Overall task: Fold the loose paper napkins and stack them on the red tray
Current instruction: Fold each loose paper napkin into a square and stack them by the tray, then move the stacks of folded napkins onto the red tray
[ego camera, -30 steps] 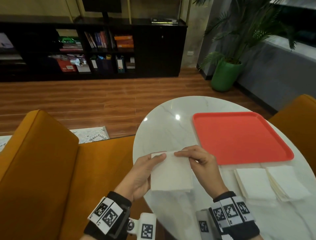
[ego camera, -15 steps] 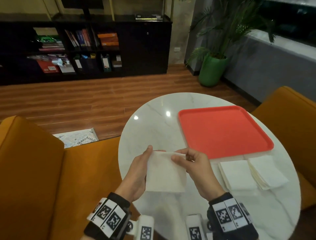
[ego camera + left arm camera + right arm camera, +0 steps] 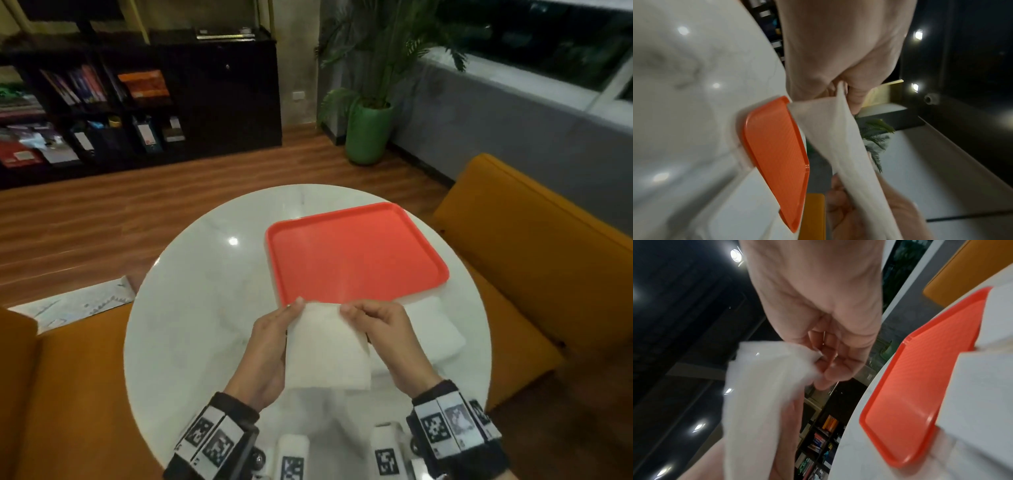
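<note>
A white paper napkin [image 3: 325, 349] hangs in the air above the near part of the round table, held at its top edge by both hands. My left hand [image 3: 270, 346] pinches the top left corner [image 3: 840, 97]. My right hand [image 3: 383, 332] pinches the top right part [image 3: 813, 360]. The red tray [image 3: 356, 250] lies just beyond the hands with nothing on it. Loose white napkins [image 3: 435, 329] lie in piles on the table to the right of my right hand, partly hidden by it.
The white marble table [image 3: 205, 291] is small and round, with orange armchairs [image 3: 534, 246] on its right and on its left [image 3: 68, 394]. A green plant pot [image 3: 368, 135] and a black bookshelf [image 3: 137, 99] stand further back on the wooden floor.
The camera has swung, so the table and tray now sit more to the centre. Both hands keep holding the napkin at its top edge, now nearer the tray's front rim.
</note>
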